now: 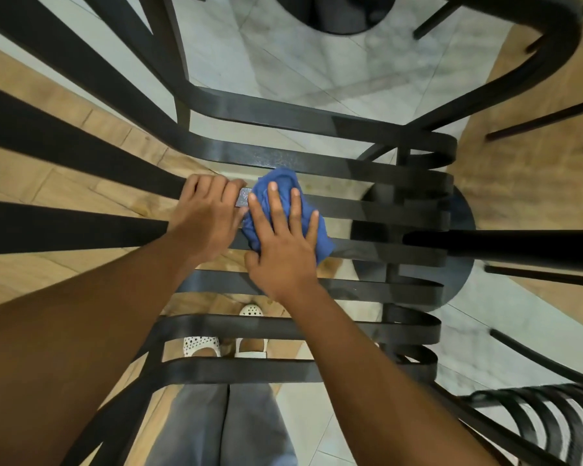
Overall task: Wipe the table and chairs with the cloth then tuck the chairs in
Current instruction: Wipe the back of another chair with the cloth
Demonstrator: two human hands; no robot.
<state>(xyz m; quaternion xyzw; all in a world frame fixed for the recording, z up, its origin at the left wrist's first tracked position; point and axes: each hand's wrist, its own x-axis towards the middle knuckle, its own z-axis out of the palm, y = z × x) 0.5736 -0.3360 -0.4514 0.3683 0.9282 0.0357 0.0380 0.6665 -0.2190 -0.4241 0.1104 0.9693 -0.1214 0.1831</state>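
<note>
Right hand (283,243) flat, fingers spread on blue cloth (285,186) mid-seat, left hand (204,216) curled around chair slat (81,193).

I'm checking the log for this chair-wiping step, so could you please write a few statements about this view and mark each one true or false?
1. The right hand presses a blue cloth flat against a black chair slat. True.
2. The left hand holds a spray bottle. False: it grips a slat beside the cloth and holds nothing else.
3. The cloth is red. False: it is blue.
4. White perforated shoes show through the gaps between the slats. True.
5. The floor is carpet throughout. False: wood-look flooring and pale tiles both show.
</note>
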